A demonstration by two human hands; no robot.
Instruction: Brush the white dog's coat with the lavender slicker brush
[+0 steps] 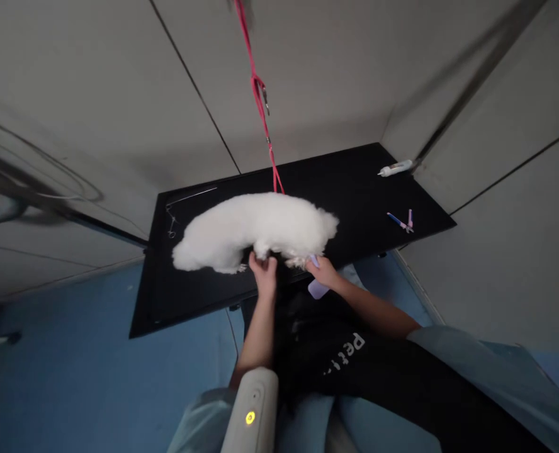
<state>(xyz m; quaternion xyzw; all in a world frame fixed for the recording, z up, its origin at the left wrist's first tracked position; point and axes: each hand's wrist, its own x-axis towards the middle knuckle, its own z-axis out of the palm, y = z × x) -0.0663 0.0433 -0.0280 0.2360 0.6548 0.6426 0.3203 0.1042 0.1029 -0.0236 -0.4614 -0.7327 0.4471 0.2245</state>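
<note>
A small white fluffy dog (255, 229) stands on a black grooming table (355, 195), tethered by a red leash (260, 107) that rises to the top of the view. My left hand (263, 272) is closed around one of the dog's legs at the table's near edge. My right hand (323, 272) grips a lilac grooming tool (317, 288) pressed against the fur of another leg, just right of the left hand.
A white tube (395, 168) lies at the table's far right corner. Small blue and pink tools (402, 221) lie near the right edge. A metal loop (172, 221) lies on the table's left side. Blue floor surrounds the table; grey walls stand behind.
</note>
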